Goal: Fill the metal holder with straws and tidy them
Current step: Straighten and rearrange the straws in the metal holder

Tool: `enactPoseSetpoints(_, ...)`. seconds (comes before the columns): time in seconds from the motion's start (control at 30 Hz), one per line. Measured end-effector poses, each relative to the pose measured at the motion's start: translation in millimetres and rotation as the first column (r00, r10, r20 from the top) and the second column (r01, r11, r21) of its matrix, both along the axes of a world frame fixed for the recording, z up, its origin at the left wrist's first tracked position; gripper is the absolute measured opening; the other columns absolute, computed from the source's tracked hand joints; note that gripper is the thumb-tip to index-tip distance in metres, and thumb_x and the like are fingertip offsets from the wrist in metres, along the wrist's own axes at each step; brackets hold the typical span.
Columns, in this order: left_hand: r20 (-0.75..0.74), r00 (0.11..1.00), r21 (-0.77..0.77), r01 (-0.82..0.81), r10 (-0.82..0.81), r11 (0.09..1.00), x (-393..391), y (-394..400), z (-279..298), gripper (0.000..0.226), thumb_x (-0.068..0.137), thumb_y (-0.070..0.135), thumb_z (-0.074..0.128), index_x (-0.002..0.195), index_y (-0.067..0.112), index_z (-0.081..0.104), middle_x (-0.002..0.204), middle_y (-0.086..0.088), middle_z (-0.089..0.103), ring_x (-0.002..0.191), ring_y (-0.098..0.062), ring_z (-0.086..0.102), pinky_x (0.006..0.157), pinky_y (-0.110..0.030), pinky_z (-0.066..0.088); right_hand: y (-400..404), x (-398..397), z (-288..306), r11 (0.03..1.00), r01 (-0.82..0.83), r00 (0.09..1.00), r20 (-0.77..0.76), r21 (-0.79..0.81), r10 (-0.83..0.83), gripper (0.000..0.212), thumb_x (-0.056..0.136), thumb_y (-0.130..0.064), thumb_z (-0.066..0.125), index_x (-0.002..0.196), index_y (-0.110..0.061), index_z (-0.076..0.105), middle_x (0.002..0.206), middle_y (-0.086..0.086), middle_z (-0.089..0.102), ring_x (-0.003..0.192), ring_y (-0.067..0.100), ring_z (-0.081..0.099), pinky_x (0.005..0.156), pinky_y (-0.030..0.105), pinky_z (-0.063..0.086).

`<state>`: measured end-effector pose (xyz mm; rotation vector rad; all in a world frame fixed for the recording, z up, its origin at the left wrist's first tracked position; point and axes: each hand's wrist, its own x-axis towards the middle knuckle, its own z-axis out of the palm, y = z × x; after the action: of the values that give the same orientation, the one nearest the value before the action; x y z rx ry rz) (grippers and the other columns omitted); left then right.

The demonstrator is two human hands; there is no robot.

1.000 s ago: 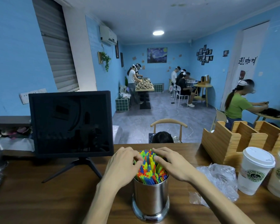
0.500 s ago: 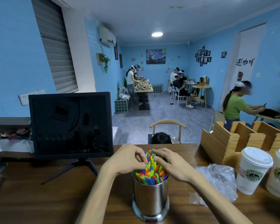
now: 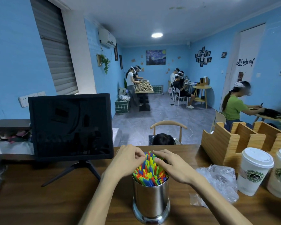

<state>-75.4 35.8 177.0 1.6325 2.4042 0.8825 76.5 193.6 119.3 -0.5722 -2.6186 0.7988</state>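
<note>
So the shiny metal holder (image 3: 151, 198) sits on the wooden table (image 3: 39, 200), stuffed with colourful straws (image 3: 150, 172). Left hand (image 3: 126, 160) curls its fingers, pinching straw tips; right hand (image 3: 173, 166) lies flat, fingers straight, on them. Crumpled plastic bag (image 3: 221, 181) right of the holder.

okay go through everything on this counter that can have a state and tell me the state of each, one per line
metal holder: upright, packed with straws
straws: standing in the holder, tops uneven
left hand: fingers curled, pinching straw tops
right hand: fingers straight, resting on the straws
monitor: screen dark
near paper cup: upright, lid on
plastic bag: crumpled, lying flat
wooden organizer: slots look empty
</note>
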Motion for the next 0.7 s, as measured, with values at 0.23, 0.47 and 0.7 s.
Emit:
enactPoseSetpoints(0.23, -0.056, 0.994, 0.422, -0.058, 0.090, 0.905, 8, -3, 26, 0.018, 0.104, 0.028, 0.054, 0.102, 0.029, 0.071, 0.101, 0.014, 0.066, 0.093, 0.001, 0.059, 0.082, -0.019, 0.049, -14, 1, 11, 0.995, 0.024, 0.991, -0.132, 0.093, -0.011, 0.053, 0.102, -0.059, 0.043, 0.147, -0.033, 0.051, 0.144, -0.018, 0.050, 0.134, 0.000, 0.042, 0.116, 0.032, 0.034)
enactPoseSetpoints(0.47, -0.031, 0.998, 0.858, -0.006, 0.063, 0.514, 28, -8, 77, 0.019, 0.102, 0.014, 0.058, 0.102, 0.024, 0.073, 0.099, 0.012, 0.068, 0.092, -0.008, 0.065, 0.073, -0.019, 0.049, -42, -4, 36, 0.972, -0.193, 0.912, -0.390, -0.133, 0.128, 0.033, 0.099, -0.044, 0.062, 0.129, -0.028, 0.066, 0.126, -0.016, 0.067, 0.125, 0.003, 0.057, 0.109, 0.026, 0.042)
enactPoseSetpoints(0.7, 0.269, 0.963, 0.884, -0.241, -0.013, 0.400, 15, -4, 66, 0.020, 0.102, 0.020, 0.060, 0.102, 0.037, 0.071, 0.100, 0.015, 0.074, 0.073, -0.010, 0.066, 0.063, -0.023, 0.053, -23, 17, 62, 0.767, -0.323, 0.683, -0.698, -0.554, -0.216, 0.021, 0.089, -0.016, 0.068, 0.101, -0.001, 0.074, 0.089, 0.018, 0.077, 0.075, 0.025, 0.073, 0.062, 0.025, 0.056)
